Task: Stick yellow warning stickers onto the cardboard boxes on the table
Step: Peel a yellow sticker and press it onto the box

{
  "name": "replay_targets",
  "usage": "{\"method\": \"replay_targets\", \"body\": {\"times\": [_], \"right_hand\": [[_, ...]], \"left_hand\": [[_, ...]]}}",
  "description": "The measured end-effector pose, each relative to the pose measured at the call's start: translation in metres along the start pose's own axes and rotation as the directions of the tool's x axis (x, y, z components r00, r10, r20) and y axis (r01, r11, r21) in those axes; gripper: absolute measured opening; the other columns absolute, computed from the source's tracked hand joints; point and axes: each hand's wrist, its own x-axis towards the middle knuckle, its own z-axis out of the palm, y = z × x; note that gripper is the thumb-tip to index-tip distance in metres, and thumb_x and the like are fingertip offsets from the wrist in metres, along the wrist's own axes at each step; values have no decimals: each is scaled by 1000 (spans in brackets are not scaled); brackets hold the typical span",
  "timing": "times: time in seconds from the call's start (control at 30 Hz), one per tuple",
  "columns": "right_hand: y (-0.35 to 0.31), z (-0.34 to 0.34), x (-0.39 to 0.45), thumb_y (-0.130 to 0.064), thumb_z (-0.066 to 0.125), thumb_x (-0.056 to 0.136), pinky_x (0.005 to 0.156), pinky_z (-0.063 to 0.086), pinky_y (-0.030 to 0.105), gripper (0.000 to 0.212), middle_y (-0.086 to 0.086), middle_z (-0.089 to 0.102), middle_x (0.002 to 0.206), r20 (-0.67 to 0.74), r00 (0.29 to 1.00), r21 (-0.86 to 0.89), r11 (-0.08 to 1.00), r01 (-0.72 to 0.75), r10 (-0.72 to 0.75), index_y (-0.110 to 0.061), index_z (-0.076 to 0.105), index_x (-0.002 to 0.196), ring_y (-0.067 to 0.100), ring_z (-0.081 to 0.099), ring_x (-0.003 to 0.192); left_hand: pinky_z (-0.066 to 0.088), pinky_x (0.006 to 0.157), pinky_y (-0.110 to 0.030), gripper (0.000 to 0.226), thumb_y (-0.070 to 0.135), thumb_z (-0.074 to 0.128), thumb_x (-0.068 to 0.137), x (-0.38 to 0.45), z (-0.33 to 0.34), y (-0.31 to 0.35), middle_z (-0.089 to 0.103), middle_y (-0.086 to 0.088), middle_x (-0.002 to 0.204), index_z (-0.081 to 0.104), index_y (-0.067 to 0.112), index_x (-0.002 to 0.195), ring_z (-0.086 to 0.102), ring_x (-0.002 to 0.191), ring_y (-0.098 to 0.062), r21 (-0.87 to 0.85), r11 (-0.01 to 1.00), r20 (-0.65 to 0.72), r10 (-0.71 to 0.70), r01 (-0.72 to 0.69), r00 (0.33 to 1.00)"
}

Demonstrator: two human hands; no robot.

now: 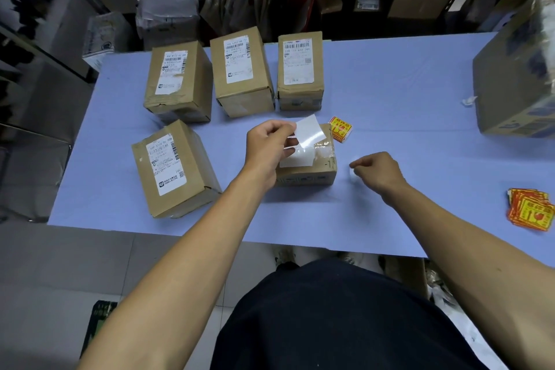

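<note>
My left hand (270,144) pinches a white glossy sheet (307,131) by its left edge, held just above the small cardboard box (304,174) at the table's middle. That box's top carries a white label and clear tape. My right hand (380,173) hovers low over the table to the right of this box, fingers curled round a small crumpled white scrap (354,178). A small stack of yellow-and-red warning stickers (341,128) lies just behind the box. A bigger pile of stickers (530,210) lies near the right edge.
Three labelled boxes stand in a row at the back (177,81) (240,69) (300,66), with one more box at the front left (174,165). A large printed carton (516,75) stands at the right of the blue table (405,93), a white scrap (468,100) beside it.
</note>
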Motion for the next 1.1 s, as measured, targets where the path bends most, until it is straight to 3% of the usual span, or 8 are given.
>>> {"method": "replay_targets", "body": {"times": [0.13,0.27,0.37,0.47,0.63,0.73,0.9,1.1], "right_hand": [[-11,-3,-7,-8,57,92,88,47,29,28,8,70,124,-27,996,-83,993,80,-83,-8,74,113,23,63,112],[-51,-3,-22,-16,59,90,79,46,28,24,6,70,105,-225,873,-154,901,406,-432,-14,74,108,20,64,94],[-82,5,-34,-21,62,87,78,49,34,18,3,66,97,-120,742,-200,749,632,-659,-15,72,100,19,60,91],[-95,14,-39,-20,66,86,79,49,36,14,4,68,96,-72,740,-174,739,651,-668,-13,70,96,21,62,93],[-99,15,-39,-18,70,83,73,51,26,4,-4,69,84,-100,833,8,836,548,-545,-16,67,85,11,64,80],[-104,11,-38,-13,67,85,70,52,28,7,-2,66,75,-81,948,380,870,316,-309,-15,66,78,14,62,73],[-105,-2,-35,-5,62,93,66,61,30,11,9,70,79,240,970,821,543,-174,-52,-11,60,84,19,70,69],[-101,0,-33,-6,62,94,66,62,30,5,12,71,85,278,960,840,494,-226,-33,-8,60,89,20,74,69]], "left_hand": [[54,64,-24,7,14,68,89,5,4,-1,70,-7,88,71,15,83,66,72,-15,18,1000,-22,3,-3,1000],[53,62,-25,9,13,66,90,8,12,-3,67,-3,83,69,15,82,63,66,-13,53,999,-45,-8,11,999],[53,61,-27,8,12,64,92,6,20,-1,68,-5,83,67,12,84,64,66,-15,-26,997,-8,-74,74,997],[55,57,-26,7,8,61,91,1,23,4,71,-6,78,68,7,90,69,66,-17,-206,964,115,-149,170,982],[57,70,-32,8,15,61,92,-2,15,4,67,-6,88,67,9,94,68,77,-20,-229,943,243,-183,240,953],[55,74,-32,16,29,61,94,-1,7,4,72,2,85,70,16,93,69,75,-15,-215,939,310,-195,268,931],[51,65,-29,11,27,68,92,4,2,1,67,-3,90,68,16,92,60,66,-15,-28,977,196,-201,210,960],[52,59,-25,7,14,66,93,4,7,4,68,2,68,64,16,86,58,57,-9,-44,984,236,-157,172,959]]}}
